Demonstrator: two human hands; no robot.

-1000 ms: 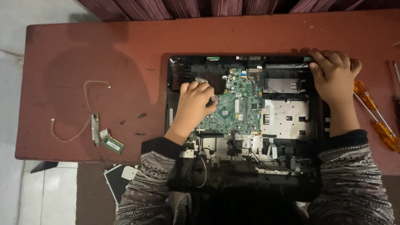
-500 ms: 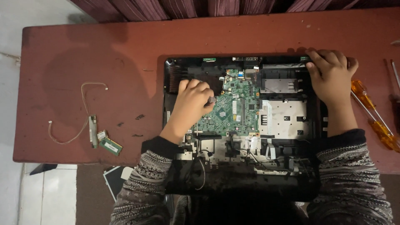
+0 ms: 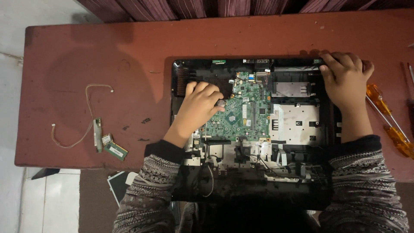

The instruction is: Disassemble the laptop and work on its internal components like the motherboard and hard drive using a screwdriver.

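An opened black laptop chassis [image 3: 181, 73] lies on a reddish-brown table [image 3: 129, 51], its green motherboard [image 3: 246, 116] exposed in the middle. My left hand [image 3: 198, 108] rests on the board's left part, fingers curled over its upper left corner near a round silver coin cell. What the fingers pinch is hidden. My right hand [image 3: 345, 80] presses down on the chassis's far right corner, fingers bent over the rim. A bare metal plate [image 3: 297, 123] sits right of the board.
Left on the table lie a thin looped cable [image 3: 88, 116], a small antenna strip and a green memory module [image 3: 114, 150]. Two orange-handled screwdrivers [image 3: 388, 116] lie at the right edge. A dark flat object [image 3: 120, 185] lies on the floor below the table.
My left hand has shifted slightly up and left over the board's corner. My right hand has stayed on the chassis corner. The view has drifted a little.
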